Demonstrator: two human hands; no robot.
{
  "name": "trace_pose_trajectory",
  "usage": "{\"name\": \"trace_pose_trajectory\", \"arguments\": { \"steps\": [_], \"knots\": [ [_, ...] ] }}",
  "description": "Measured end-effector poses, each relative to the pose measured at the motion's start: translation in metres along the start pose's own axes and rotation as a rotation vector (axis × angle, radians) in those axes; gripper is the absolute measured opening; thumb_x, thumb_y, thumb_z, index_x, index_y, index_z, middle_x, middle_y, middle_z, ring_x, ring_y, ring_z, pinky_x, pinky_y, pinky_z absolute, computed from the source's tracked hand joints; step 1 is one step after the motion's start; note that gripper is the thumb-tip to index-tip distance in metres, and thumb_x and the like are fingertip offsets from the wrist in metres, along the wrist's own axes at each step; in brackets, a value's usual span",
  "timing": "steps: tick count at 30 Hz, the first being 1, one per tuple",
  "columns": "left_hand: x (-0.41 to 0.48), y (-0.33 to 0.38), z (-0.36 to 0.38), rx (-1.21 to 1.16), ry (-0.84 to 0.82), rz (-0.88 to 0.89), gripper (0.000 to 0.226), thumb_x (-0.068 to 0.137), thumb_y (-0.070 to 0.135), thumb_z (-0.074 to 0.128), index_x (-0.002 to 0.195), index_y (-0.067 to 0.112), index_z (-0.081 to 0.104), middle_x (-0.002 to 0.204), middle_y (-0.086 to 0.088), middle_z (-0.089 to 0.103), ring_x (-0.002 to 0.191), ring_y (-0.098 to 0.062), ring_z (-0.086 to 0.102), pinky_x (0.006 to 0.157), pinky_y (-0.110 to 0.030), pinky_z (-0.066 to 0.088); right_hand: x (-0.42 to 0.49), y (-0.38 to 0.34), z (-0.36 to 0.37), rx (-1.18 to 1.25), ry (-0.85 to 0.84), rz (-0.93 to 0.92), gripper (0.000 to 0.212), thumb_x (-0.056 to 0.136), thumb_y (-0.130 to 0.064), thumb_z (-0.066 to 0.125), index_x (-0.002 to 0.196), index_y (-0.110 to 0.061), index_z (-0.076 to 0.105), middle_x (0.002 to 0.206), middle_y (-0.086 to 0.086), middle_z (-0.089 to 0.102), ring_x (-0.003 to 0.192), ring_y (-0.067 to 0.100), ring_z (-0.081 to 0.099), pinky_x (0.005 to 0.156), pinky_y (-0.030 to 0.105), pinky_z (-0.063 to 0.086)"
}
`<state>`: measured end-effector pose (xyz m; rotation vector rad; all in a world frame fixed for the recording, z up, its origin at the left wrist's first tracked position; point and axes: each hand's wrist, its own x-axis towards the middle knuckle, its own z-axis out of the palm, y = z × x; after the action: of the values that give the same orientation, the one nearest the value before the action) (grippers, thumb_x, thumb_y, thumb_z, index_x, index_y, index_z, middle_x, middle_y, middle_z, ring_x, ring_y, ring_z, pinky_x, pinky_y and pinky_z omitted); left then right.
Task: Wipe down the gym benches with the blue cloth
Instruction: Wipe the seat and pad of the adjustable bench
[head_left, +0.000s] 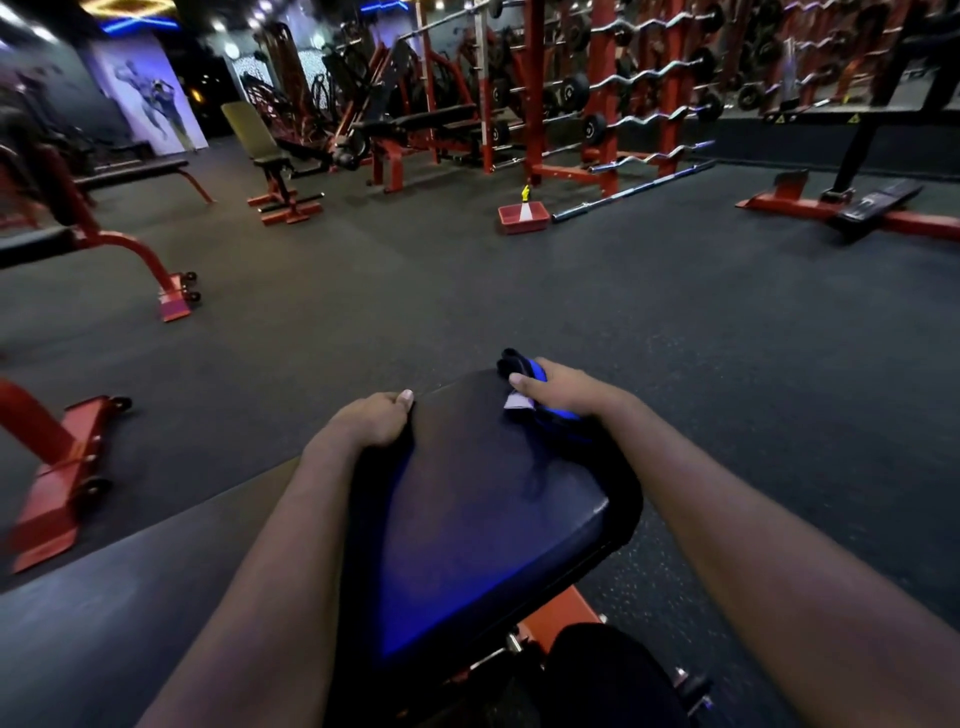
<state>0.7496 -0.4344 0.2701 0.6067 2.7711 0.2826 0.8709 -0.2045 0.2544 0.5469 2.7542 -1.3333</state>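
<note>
head view: looked down a padded bench (467, 509) running from 6 o'clock toward 12, with both forearms stretched along it
blue cloth (535, 371): bunched at the pad's far end, about 1 o'clock from the pad's middle, on the right-hand edge under the right hand; a pale tag (517, 401) poked out beside the thumb
right hand (566, 395): fingers curled round the cloth, thumb on top, holding it against the vinyl
left hand (371, 421): at 11 o'clock on the pad, fingers wrapped over the left edge and hidden below it, thumb lying on top; it gripped the pad itself
stage: judged to be wiping the far end of this pad, with the near stretch toward 6 o'clock not yet covered
other benches: a flat bench (130, 171) at 10 o'clock and an incline bench (254, 137) at 11 o'clock stood well apart across the floor (727, 364), seemingly left to do
risk, cloth: the wad sat partly off the right edge, so an outward stroke could carry it off the pad and onto the floor
risk, coverage: balled up so tightly, it touched only a narrow strip, and patches could go unwiped in the dim light
risk, balance: with the reach so far forward on a narrow pad, a slipping left grip could tip the weight sideways
</note>
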Motion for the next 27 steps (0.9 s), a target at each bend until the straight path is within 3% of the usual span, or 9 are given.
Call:
{"name": "trace_pose_trajectory", "arguments": {
  "steps": [3, 7, 9, 11, 16, 19, 24, 27],
  "knots": [
    [-0.001, 0.002, -0.002, 0.000, 0.002, -0.005, 0.055, 0.106, 0.043, 0.019, 0.148, 0.014, 0.041, 0.154, -0.010, 0.037, 0.142, -0.028, 0.034, 0.113, -0.032, 0.026, -0.019, 0.024, -0.002, 0.237, -0.080, -0.177, 0.057, 0.099, -0.032, 0.057, 0.151, -0.024, 0.036, 0.149, -0.007, 0.045, 0.136, 0.011, 0.044, 0.116, 0.031, 0.031],
    [0.001, 0.002, 0.000, 0.004, 0.002, -0.005, 0.054, 0.107, 0.042, 0.019, 0.147, 0.014, 0.042, 0.153, -0.012, 0.039, 0.141, -0.030, 0.035, 0.112, -0.033, 0.027, -0.026, 0.040, -0.003, 0.453, -0.141, -0.121, 0.048, 0.098, -0.027, 0.058, 0.144, -0.025, 0.045, 0.134, -0.004, 0.060, 0.121, 0.013, 0.059, 0.107, 0.033, 0.044],
    [0.002, 0.002, 0.000, 0.007, 0.006, -0.005, 0.054, 0.106, 0.042, 0.019, 0.148, 0.014, 0.041, 0.154, -0.011, 0.038, 0.141, -0.029, 0.035, 0.113, -0.034, 0.027, -0.012, 0.026, -0.003, 0.378, -0.133, -0.084, 0.045, 0.098, -0.036, 0.057, 0.138, -0.015, 0.051, 0.126, 0.004, 0.065, 0.112, 0.017, 0.062, 0.107, 0.040, 0.044],
    [0.002, 0.002, 0.000, 0.002, -0.002, -0.009, 0.054, 0.106, 0.042, 0.019, 0.148, 0.015, 0.040, 0.154, -0.011, 0.037, 0.142, -0.029, 0.034, 0.113, -0.034, 0.027, 0.007, 0.013, -0.001, 0.296, -0.118, -0.067, 0.059, 0.091, -0.052, 0.058, 0.131, -0.010, 0.055, 0.124, 0.011, 0.066, 0.108, 0.019, 0.062, 0.108, 0.045, 0.043],
    [0.000, 0.002, -0.002, -0.012, -0.005, -0.015, 0.054, 0.106, 0.044, 0.019, 0.148, 0.017, 0.040, 0.154, -0.011, 0.038, 0.141, -0.030, 0.035, 0.113, -0.036, 0.027, 0.024, -0.003, 0.001, 0.162, -0.058, -0.177, 0.039, 0.099, -0.034, 0.057, 0.136, -0.023, 0.055, 0.126, -0.005, 0.064, 0.116, 0.009, 0.059, 0.106, 0.024, 0.041],
    [0.000, 0.001, -0.001, -0.024, 0.001, -0.013, 0.053, 0.106, 0.043, 0.019, 0.148, 0.017, 0.041, 0.153, -0.011, 0.040, 0.140, -0.030, 0.037, 0.112, -0.037, 0.029, 0.021, -0.002, -0.001, 0.195, -0.160, -0.271, 0.040, 0.098, -0.023, 0.059, 0.137, -0.027, 0.052, 0.120, -0.016, 0.063, 0.109, -0.002, 0.058, 0.093, 0.008, 0.041],
    [-0.002, -0.001, -0.001, -0.010, -0.002, -0.017, 0.055, 0.105, 0.046, 0.018, 0.146, 0.018, 0.042, 0.151, -0.011, 0.042, 0.138, -0.031, 0.039, 0.113, -0.038, 0.031, 0.045, -0.026, -0.001, 0.061, -0.126, -0.099, 0.035, 0.096, -0.046, 0.057, 0.121, -0.024, 0.064, 0.121, -0.001, 0.067, 0.109, 0.017, 0.063, 0.096, 0.027, 0.046],
    [-0.008, 0.001, -0.005, -0.024, -0.020, -0.033, 0.058, 0.105, 0.047, 0.017, 0.147, 0.016, 0.042, 0.151, -0.012, 0.042, 0.139, -0.030, 0.037, 0.113, -0.036, 0.030, 0.056, -0.055, 0.013, -0.405, -0.037, 0.006, 0.058, 0.092, -0.068, 0.041, 0.126, -0.025, 0.061, 0.136, 0.007, 0.058, 0.123, 0.028, 0.054, 0.102, 0.038, 0.042]
  ]
}}
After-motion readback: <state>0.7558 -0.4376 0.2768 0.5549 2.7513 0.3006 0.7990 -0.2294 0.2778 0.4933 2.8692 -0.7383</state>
